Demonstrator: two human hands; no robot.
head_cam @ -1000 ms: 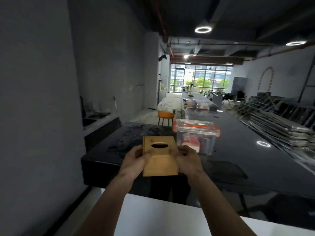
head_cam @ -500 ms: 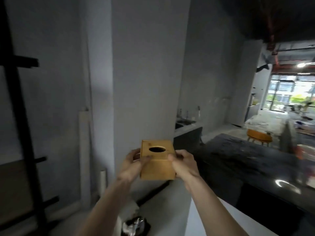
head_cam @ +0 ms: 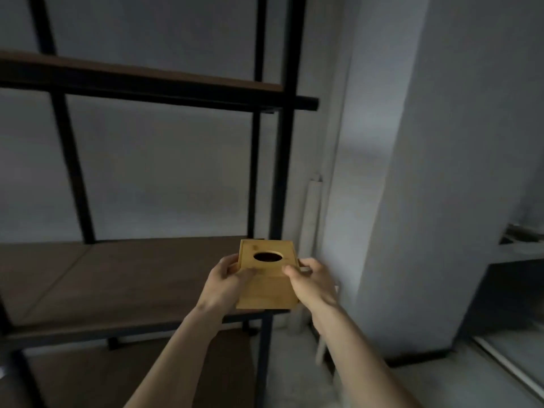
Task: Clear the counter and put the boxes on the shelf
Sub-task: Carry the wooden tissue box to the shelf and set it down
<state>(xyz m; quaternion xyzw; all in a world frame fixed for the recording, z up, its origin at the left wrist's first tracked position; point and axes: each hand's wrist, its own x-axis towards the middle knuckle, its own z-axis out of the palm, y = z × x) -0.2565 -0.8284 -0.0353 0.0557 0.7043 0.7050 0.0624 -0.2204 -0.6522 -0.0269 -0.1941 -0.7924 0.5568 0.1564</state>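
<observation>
A bamboo tissue box [head_cam: 266, 282] with an oval hole in its top is held between both hands, in the air. My left hand [head_cam: 225, 282] grips its left side and my right hand [head_cam: 313, 282] grips its right side. The box hovers over the right front corner of the middle brown board of a black-framed shelf [head_cam: 117, 284]. A second brown board [head_cam: 141, 73] sits higher up, and a lower board shows beneath.
A grey wall column [head_cam: 426, 172] stands right of the shelf. Pale pipes or strips [head_cam: 313, 219] lean in the corner between shelf and column. A sink ledge [head_cam: 521, 245] shows at the far right.
My view has swung left from the dark counter and clear container to the shelf. Both hands have kept hold of the bamboo box, which is now over the middle board.
</observation>
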